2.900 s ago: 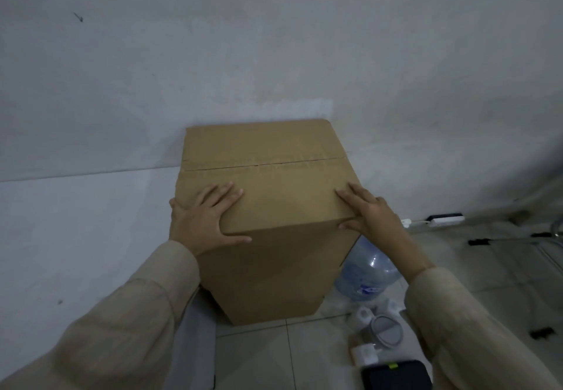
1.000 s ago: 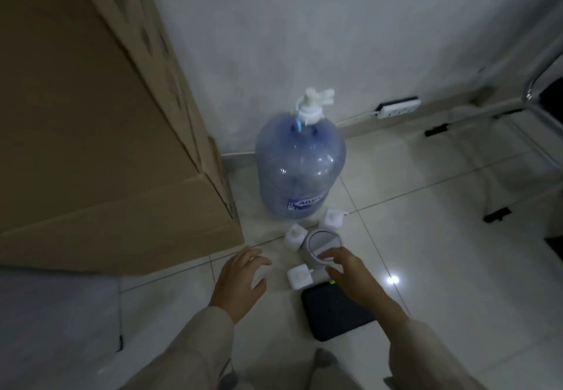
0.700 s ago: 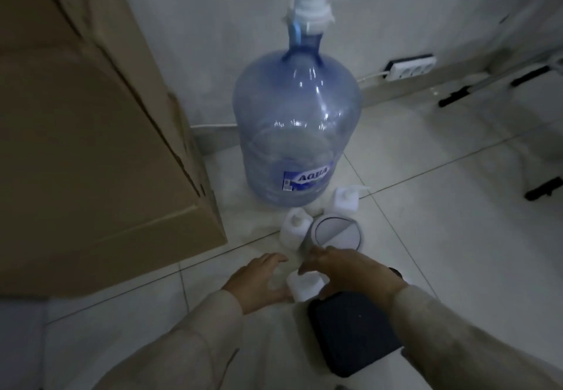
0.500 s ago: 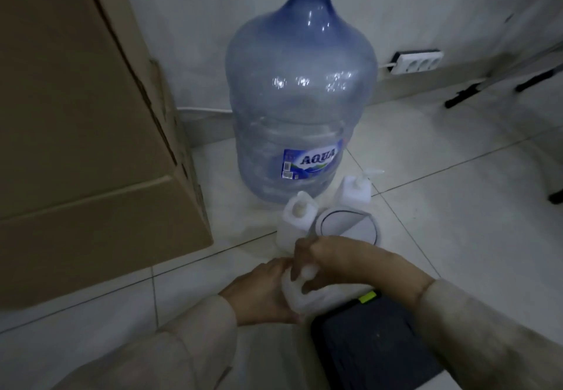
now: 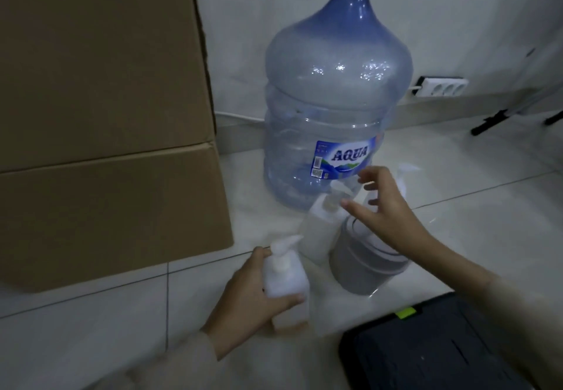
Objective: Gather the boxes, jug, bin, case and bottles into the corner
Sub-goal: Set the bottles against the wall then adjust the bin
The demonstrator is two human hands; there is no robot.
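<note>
The left hand [image 5: 243, 295] grips a white pump bottle [image 5: 285, 277] on the floor in front of the cardboard box [image 5: 106, 121]; it should slide upright toward the jug [image 5: 329, 109]. The right hand [image 5: 384, 210], fingers spread, reaches over the bin [image 5: 362, 264]. Half a second ago both hands clasped that bottle.

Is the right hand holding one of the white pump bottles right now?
No, the right hand hovers open above the grey bin, fingers spread, while the left hand grips a white pump bottle.
</note>
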